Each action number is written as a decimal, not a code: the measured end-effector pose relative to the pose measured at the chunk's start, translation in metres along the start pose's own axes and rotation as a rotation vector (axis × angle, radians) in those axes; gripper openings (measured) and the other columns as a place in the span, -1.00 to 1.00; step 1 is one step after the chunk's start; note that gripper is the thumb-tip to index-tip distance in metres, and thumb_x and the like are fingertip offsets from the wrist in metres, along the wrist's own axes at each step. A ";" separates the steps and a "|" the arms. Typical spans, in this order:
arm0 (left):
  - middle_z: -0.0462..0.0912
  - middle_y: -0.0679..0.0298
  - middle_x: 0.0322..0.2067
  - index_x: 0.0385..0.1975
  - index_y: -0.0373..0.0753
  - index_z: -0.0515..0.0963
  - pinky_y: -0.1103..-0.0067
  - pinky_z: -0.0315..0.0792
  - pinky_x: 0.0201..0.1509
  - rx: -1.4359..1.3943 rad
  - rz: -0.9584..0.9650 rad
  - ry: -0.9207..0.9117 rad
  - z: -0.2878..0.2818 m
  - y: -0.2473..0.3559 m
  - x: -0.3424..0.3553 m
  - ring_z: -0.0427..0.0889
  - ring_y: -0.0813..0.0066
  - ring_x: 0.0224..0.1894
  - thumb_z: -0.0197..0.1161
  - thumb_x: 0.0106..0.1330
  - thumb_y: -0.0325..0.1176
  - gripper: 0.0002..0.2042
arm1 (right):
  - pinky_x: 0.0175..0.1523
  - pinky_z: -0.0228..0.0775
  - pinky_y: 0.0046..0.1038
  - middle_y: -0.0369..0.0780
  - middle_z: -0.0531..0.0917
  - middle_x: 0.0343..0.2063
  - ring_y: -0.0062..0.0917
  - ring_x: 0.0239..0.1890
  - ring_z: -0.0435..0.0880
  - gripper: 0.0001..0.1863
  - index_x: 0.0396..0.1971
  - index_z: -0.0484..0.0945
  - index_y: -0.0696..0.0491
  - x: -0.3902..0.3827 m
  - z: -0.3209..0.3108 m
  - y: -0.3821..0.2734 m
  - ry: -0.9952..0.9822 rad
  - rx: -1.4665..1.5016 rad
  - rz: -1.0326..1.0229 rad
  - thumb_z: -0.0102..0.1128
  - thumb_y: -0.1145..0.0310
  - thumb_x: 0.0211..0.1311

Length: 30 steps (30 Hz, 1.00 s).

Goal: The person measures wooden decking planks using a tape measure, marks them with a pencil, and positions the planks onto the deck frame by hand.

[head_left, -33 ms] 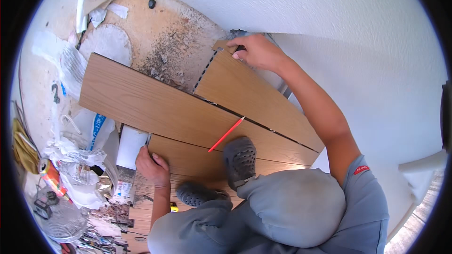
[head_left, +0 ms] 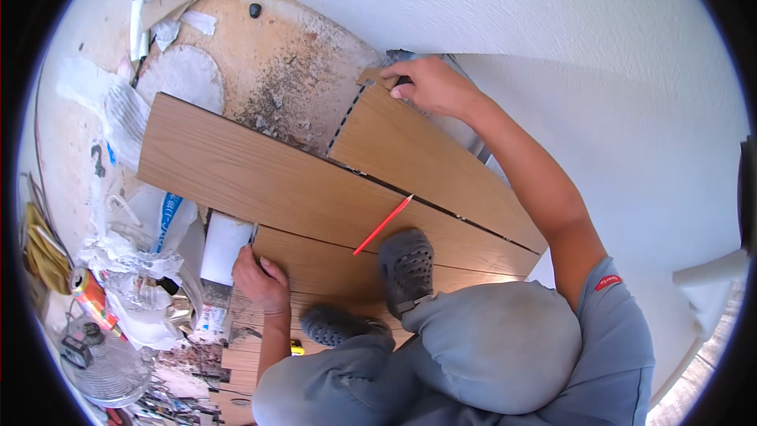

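My right hand (head_left: 426, 83) is at the upper end of an angled wood-look plank (head_left: 426, 158), fingers curled on a small brown piece (head_left: 369, 74) and a dark item I cannot make out. My left hand (head_left: 260, 276) has its fingers bent over the end of a lower plank (head_left: 315, 252), beside a white cylinder or sheet (head_left: 225, 244). A long plank (head_left: 213, 150) lies between them, with a narrow dark gap along the angled plank. A red pencil (head_left: 378, 229) rests diagonally on the long plank. My dark sandals (head_left: 406, 264) stand on the planks.
A white textured wall (head_left: 591, 95) bounds the right. Dusty bare subfloor (head_left: 300, 47) shows beyond the planks. Plastic scraps (head_left: 134, 292), a colourful can (head_left: 87, 288) and a clear jug (head_left: 102, 371) lie at left. Something yellow (head_left: 296, 347) shows near my left knee.
The whole picture sits a few pixels further right than in the earlier frame. My hands and the planks otherwise look the same.
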State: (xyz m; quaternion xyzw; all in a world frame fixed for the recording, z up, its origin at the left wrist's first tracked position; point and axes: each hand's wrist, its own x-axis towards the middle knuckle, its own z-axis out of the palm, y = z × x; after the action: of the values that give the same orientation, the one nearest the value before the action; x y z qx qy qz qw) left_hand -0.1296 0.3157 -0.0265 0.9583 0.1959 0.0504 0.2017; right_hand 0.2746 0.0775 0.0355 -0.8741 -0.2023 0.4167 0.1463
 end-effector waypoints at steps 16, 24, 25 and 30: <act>0.57 -0.09 -0.04 0.09 -0.42 0.45 0.17 0.38 0.12 -0.019 -0.010 0.032 -0.005 0.011 0.006 0.52 -0.11 -0.02 0.07 0.36 -0.43 -0.66 | 0.16 0.46 -0.34 0.01 0.67 0.01 -0.26 0.03 0.68 -0.55 0.17 0.49 0.19 -0.002 0.007 0.037 0.039 0.259 -0.113 0.20 0.41 0.28; 0.56 -0.06 -0.05 0.08 -0.41 0.44 0.19 0.37 0.12 -0.018 0.003 0.054 -0.006 0.013 0.007 0.52 -0.09 -0.02 0.09 0.33 -0.44 -0.66 | 0.13 0.47 -0.36 -0.04 0.70 -0.06 -0.40 -0.04 0.67 -0.50 0.21 0.46 0.18 -0.001 0.010 0.040 0.097 0.086 -0.145 0.24 0.39 0.29; 0.56 -0.06 -0.04 0.07 -0.42 0.44 0.20 0.37 0.12 -0.027 0.008 0.054 -0.006 0.013 0.007 0.51 -0.08 -0.03 0.09 0.32 -0.44 -0.66 | 0.13 0.47 -0.36 -0.04 0.70 -0.06 -0.40 -0.04 0.67 -0.50 0.21 0.46 0.18 -0.001 0.008 0.040 0.088 0.076 -0.158 0.24 0.39 0.29; 0.56 -0.04 -0.04 0.07 -0.40 0.45 0.21 0.37 0.12 -0.044 -0.033 0.056 -0.006 0.007 0.006 0.51 -0.06 -0.03 0.12 0.28 -0.45 -0.64 | 0.04 0.53 -0.30 0.04 0.70 -0.13 -0.21 -0.09 0.71 -0.39 0.16 0.51 0.17 0.000 0.016 0.036 0.124 0.211 -0.145 0.38 0.15 0.17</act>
State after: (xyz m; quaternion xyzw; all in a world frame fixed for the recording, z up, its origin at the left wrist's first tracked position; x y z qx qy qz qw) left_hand -0.1227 0.3144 -0.0184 0.9485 0.2163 0.0780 0.2177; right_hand 0.2708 0.0472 0.0104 -0.8611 -0.2104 0.3691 0.2792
